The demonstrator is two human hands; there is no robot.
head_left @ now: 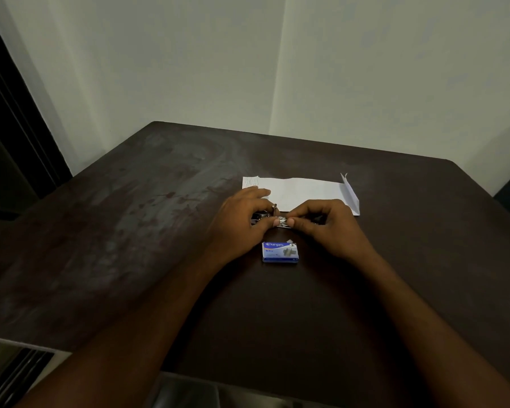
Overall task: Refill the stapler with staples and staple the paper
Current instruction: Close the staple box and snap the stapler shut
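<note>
Both hands meet over the dark table (124, 237): the left hand (242, 222) grips the stapler (282, 223) and the right hand (327, 228) pinches its shiny metal part, thumbs almost touching. The stapler sits just in front of the white paper (304, 189). The blue staple box (280, 252) lies flat, nearer the person.

left hand (239, 220): fingers curled, pinching | right hand (326, 226): fingers curled, pinching

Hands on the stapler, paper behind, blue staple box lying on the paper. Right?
No. In the head view the blue staple box lies on the bare table, nearer than the left hand and right hand, apart from the paper. Both grip the stapler.
</note>
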